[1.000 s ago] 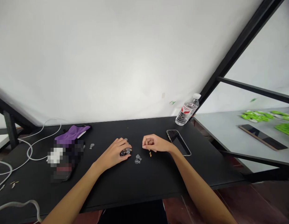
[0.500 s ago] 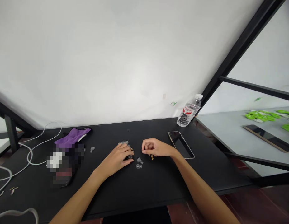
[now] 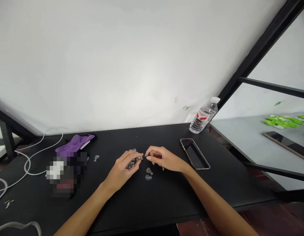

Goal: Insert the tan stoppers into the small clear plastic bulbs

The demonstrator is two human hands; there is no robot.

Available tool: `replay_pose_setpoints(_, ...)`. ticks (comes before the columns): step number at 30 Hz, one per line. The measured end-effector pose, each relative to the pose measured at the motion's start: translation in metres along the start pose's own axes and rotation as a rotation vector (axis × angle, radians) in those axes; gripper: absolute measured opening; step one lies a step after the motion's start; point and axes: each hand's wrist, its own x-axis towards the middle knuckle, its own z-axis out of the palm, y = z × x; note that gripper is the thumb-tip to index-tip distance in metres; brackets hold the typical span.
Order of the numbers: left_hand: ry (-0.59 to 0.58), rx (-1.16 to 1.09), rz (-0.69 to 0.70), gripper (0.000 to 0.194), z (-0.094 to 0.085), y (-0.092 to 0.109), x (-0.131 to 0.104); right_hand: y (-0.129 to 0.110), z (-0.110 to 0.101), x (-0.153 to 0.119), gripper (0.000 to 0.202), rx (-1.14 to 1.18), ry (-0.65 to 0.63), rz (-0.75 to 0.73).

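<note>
My left hand (image 3: 123,168) pinches a small clear piece (image 3: 139,158) with a brownish end between thumb and fingertips. Under and behind that hand lie several more small clear pieces (image 3: 130,164), partly hidden by the fingers. Just to the right, my right hand (image 3: 164,158) has its thumb and index fingertips close together, facing the held piece; whatever they grip is too small to make out. Two clear pieces (image 3: 148,177) rest on the black table (image 3: 142,203) below the gap between the hands. A small tan piece (image 3: 163,168) shows beneath my right hand.
A phone-shaped object with a clear rim (image 3: 195,154) lies right of my right hand, a water bottle (image 3: 204,114) behind it. Purple cloth (image 3: 75,144), a blurred-out item and white cables (image 3: 29,160) are at left. Another clear piece (image 3: 96,158) lies near the cloth.
My left hand has lifted a clear piece from the group and turned its fingertips to the right. My right hand's thumb and index finger now point toward it. The view has shifted slightly.
</note>
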Motion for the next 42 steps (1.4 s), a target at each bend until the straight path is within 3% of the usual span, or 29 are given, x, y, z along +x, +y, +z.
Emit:
replay_pose_setpoints(4, 0.022, -0.009, 0.000, 0.026, 0.003, 0.004, 0.002, -0.005, 0.010, 0.002, 0.034, -0.067, 0.061, -0.035)
replay_pose_setpoints(10, -0.060, 0.019, 0.041, 0.032, 0.006, 0.008, -0.001, -0.005, 0.018, 0.002, 0.036, -0.107, 0.058, -0.079)
replay_pose_setpoints(21, -0.011, -0.042, 0.032, 0.025, 0.013, 0.006, -0.003, -0.007, 0.019, 0.000, 0.038, -0.170, 0.068, -0.104)
replay_pose_setpoints(29, -0.004, -0.089, -0.053, 0.022, 0.014, 0.017, 0.002, -0.013, 0.016, -0.002, 0.034, -0.245, 0.030, -0.096)
replay_pose_setpoints(33, 0.008, -0.085, -0.092, 0.019, 0.014, 0.018, 0.003, -0.008, 0.006, -0.003, 0.032, -0.216, 0.025, -0.045)
replay_pose_setpoints(37, -0.025, -0.059, -0.099, 0.022, 0.014, 0.011, -0.002, 0.005, -0.019, -0.008, 0.030, -0.199, 0.066, 0.005)
replay_pose_setpoints(42, -0.148, 0.036, -0.050, 0.017, 0.020, 0.007, -0.007, 0.018, -0.045, -0.014, 0.035, -0.193, -0.086, 0.094)
